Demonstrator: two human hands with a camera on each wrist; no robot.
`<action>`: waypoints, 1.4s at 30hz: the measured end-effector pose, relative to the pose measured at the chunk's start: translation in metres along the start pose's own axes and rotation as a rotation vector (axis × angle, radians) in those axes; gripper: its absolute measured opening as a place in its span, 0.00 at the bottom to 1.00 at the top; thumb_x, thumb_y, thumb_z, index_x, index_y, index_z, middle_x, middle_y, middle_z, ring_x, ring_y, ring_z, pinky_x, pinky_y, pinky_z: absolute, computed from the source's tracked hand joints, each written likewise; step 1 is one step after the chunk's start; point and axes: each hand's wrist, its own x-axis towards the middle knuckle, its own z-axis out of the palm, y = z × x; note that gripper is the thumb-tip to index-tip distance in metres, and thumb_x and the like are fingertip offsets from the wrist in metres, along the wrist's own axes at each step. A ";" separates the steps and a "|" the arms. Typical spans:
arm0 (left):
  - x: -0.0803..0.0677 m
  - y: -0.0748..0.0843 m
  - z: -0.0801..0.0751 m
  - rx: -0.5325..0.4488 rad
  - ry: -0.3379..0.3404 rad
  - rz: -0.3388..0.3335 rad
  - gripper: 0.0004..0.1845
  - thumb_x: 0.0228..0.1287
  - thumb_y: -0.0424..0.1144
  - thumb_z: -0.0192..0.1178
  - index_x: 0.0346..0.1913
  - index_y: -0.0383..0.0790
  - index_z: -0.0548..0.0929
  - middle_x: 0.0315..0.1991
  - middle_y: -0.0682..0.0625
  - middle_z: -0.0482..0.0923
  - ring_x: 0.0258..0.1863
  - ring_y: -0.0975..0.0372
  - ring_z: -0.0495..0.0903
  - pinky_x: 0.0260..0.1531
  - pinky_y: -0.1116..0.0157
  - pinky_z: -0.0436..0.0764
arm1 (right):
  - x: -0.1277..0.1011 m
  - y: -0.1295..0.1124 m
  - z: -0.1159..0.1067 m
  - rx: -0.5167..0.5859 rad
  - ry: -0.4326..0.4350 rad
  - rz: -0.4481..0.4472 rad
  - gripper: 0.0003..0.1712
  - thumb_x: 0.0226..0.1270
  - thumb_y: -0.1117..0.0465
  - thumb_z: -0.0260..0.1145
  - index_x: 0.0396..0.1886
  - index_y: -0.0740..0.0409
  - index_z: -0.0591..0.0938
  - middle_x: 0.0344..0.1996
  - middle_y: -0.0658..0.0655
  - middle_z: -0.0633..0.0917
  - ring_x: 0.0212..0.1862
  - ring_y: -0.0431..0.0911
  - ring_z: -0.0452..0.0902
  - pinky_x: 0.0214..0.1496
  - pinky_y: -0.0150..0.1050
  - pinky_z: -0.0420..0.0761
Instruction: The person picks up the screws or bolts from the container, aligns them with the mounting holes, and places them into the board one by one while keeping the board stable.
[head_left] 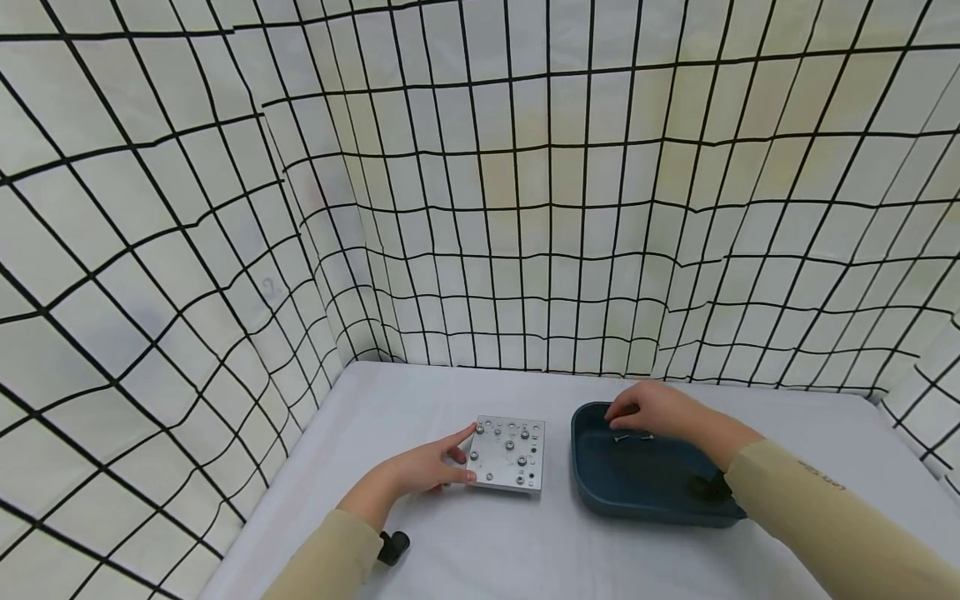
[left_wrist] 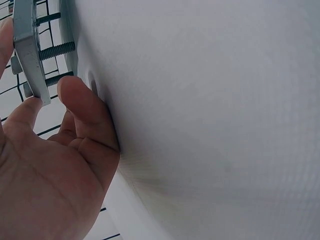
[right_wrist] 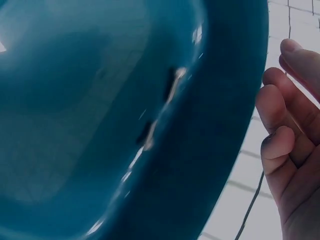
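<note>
A square silver metal plate (head_left: 507, 457) bears several screws on its top. In the left wrist view their threaded shanks stick out from the underside of the plate (left_wrist: 31, 50). My left hand (head_left: 431, 465) grips the plate by its left edge, thumb at the near corner and index finger at the far one. Over the far left rim of a blue tray (head_left: 637, 510) is my right hand (head_left: 652, 410), fingers loosely bent, with nothing visible between them in the right wrist view. Two small screws (right_wrist: 176, 82) lie inside the tray beside its wall.
Both plate and tray stand on a table with a white cloth (head_left: 480, 554). Behind and to the left rises a white wall covered by black netting (head_left: 525, 208). A black wrist camera (head_left: 393, 547) sits at the left cuff.
</note>
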 end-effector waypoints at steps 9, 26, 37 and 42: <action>-0.002 -0.002 -0.001 0.001 0.004 0.007 0.50 0.56 0.53 0.72 0.79 0.62 0.55 0.55 0.50 0.72 0.26 0.59 0.70 0.31 0.63 0.72 | -0.026 0.022 -0.006 -0.059 0.036 0.024 0.11 0.68 0.54 0.68 0.45 0.53 0.89 0.41 0.46 0.86 0.40 0.39 0.80 0.42 0.41 0.79; -0.001 -0.002 -0.002 -0.013 -0.001 0.003 0.49 0.57 0.52 0.72 0.78 0.62 0.55 0.54 0.49 0.72 0.25 0.59 0.69 0.31 0.63 0.72 | -0.023 0.031 0.001 -0.260 -0.056 0.040 0.05 0.65 0.58 0.71 0.39 0.51 0.88 0.33 0.42 0.84 0.34 0.36 0.77 0.39 0.40 0.79; 0.002 -0.006 -0.002 -0.003 -0.011 0.022 0.49 0.57 0.53 0.72 0.78 0.63 0.55 0.54 0.52 0.72 0.23 0.60 0.69 0.30 0.63 0.72 | -0.023 0.029 0.008 -0.367 -0.138 0.095 0.11 0.60 0.60 0.74 0.42 0.57 0.87 0.34 0.48 0.85 0.35 0.40 0.78 0.41 0.43 0.80; 0.002 -0.007 -0.002 -0.009 -0.015 0.009 0.49 0.56 0.53 0.72 0.78 0.63 0.56 0.53 0.52 0.72 0.22 0.60 0.68 0.30 0.63 0.72 | -0.018 0.033 0.011 -0.384 -0.143 0.083 0.10 0.59 0.60 0.74 0.40 0.56 0.86 0.34 0.48 0.85 0.35 0.41 0.79 0.41 0.44 0.80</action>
